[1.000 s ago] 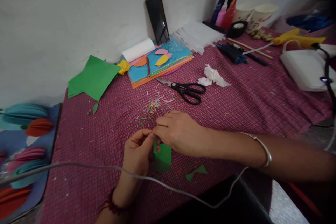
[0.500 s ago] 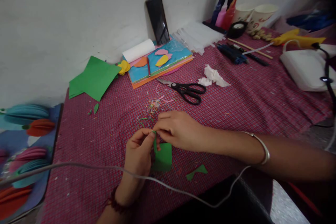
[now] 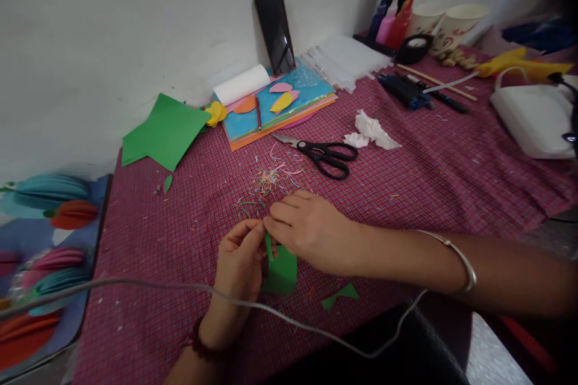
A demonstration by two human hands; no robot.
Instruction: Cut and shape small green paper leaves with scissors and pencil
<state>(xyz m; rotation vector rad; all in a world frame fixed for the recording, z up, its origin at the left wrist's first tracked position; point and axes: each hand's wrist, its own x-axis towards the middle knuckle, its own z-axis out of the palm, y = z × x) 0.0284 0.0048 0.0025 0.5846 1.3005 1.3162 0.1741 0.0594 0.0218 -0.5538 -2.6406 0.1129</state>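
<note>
My left hand (image 3: pixel 239 258) pinches a narrow strip of green paper (image 3: pixel 270 246) between thumb and forefinger. The fingers of my right hand (image 3: pixel 311 228) are closed on the strip's upper end, touching my left fingertips; part of the strip is hidden by the fingers. Under the hands lies a rounded green paper piece (image 3: pixel 284 274) on the checked cloth. To its right is a small bow-shaped green scrap (image 3: pixel 341 296). Beyond my hands sits a heap of tiny coloured paper snips (image 3: pixel 267 181), and past it black-handled scissors (image 3: pixel 323 154) with blades slightly apart.
A grey cable (image 3: pixel 271 311) crosses in front of my left wrist. Green paper sheets (image 3: pixel 165 132) lie at the back left, beside a stack of coloured paper (image 3: pixel 239 132). A phone (image 3: pixel 274 33) leans on the wall. Crumpled tissue (image 3: pixel 374 131) and a yellow glue gun (image 3: pixel 519 65) are rightward.
My right hand has turned slightly, its fingers drawn closer over the strip's top end. The left hand keeps its pinch. The whole view has shifted a little.
</note>
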